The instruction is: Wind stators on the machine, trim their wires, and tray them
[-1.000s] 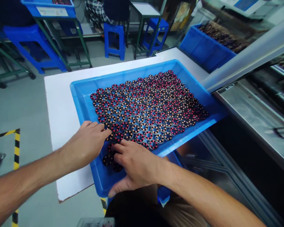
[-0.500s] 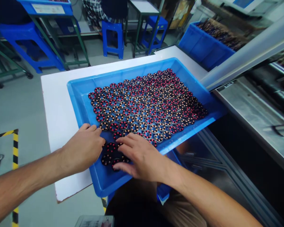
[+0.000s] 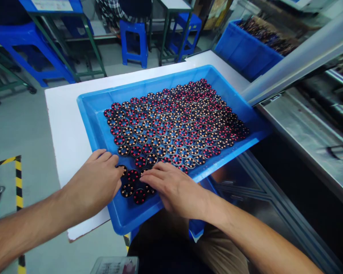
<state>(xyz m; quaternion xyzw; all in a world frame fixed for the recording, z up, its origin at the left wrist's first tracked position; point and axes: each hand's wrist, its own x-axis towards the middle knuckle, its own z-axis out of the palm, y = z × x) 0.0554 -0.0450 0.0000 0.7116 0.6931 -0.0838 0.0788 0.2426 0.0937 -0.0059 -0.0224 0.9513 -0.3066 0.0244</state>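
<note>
Round motor stators [image 3: 151, 133], ring-shaped with red or copper-coloured windings, lie in close rows in a shallow blue tray [image 3: 114, 224]. At the tray's near left side, my left hand [image 3: 104, 179] is curled, its fingertips on a copper-coloured stator [image 3: 122, 171] that partly shows. My right hand [image 3: 171, 186] reaches over the near end with its fingers together, pinching at a stator [image 3: 143, 173] mostly covered by the hand; the thumb is hidden. Between and below the hands lie loose red stators [image 3: 133, 175] and a copper one [image 3: 127, 190], apart from the main rows.
The tray rests on a white tabletop [image 3: 64, 125]. A deep blue bin [image 3: 246, 53] full of small parts stands at the back right, beside a slanted grey post [image 3: 297, 57]. Blue stools [image 3: 133, 43] and a seated person are beyond. A clear box [image 3: 114, 265] sits at the bottom.
My right hand's thumb has drawn in from its spread position and is out of sight, uncovering a red stator near the tray's front. My left hand stays nearly in place. The view has shifted slightly.
</note>
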